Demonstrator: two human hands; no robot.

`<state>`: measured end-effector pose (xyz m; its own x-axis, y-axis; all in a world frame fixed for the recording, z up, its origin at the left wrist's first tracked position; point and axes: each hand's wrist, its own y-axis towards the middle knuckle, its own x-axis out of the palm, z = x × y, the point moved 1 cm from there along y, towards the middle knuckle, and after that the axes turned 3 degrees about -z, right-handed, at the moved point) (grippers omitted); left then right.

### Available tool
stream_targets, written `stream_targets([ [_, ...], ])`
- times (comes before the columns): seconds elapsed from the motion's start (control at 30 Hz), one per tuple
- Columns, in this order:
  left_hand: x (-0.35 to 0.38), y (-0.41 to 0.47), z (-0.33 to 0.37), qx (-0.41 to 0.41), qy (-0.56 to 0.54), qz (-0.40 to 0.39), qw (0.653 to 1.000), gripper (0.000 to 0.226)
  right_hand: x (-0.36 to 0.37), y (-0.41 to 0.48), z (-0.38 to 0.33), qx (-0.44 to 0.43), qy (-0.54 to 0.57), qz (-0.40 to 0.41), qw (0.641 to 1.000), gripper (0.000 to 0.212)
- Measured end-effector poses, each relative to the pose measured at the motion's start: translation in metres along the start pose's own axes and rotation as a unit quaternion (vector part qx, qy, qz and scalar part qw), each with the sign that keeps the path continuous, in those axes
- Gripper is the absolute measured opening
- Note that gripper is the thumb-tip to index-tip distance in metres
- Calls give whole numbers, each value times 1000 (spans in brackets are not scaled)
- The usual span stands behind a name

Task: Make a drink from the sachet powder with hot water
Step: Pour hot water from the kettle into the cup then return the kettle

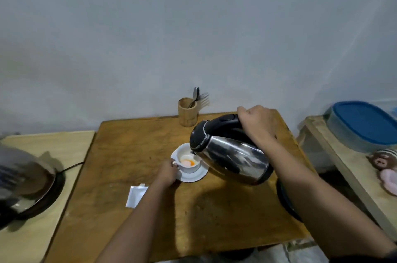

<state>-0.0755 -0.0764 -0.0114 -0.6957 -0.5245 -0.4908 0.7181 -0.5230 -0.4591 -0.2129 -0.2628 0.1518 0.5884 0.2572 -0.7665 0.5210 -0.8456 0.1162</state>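
Observation:
A white cup stands on a white saucer in the middle of the wooden table. Inside it lie pale powder and an orange patch. My left hand holds the cup's handle on its left side. My right hand grips the black handle of a steel kettle, which is tilted with its spout over the cup's rim. A torn white sachet lies flat on the table to the left of my left forearm.
A wooden holder with spoons and forks stands at the table's back edge. The kettle's black base sits at the right edge. A pan with a cord rests on the left counter. A blue-lidded box and a plush toy lie on the right shelf.

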Motion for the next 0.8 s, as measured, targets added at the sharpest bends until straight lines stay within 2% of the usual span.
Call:
stream_targets([
  [0.27,-4,-4,4,14,20,-14,1000,31,24,9,-26,-69,-82,-26,994,44],
  [0.8,-10,-4,7,9,38,-24,999,35,34,22,-49,-109,-152,-57,981,35],
])
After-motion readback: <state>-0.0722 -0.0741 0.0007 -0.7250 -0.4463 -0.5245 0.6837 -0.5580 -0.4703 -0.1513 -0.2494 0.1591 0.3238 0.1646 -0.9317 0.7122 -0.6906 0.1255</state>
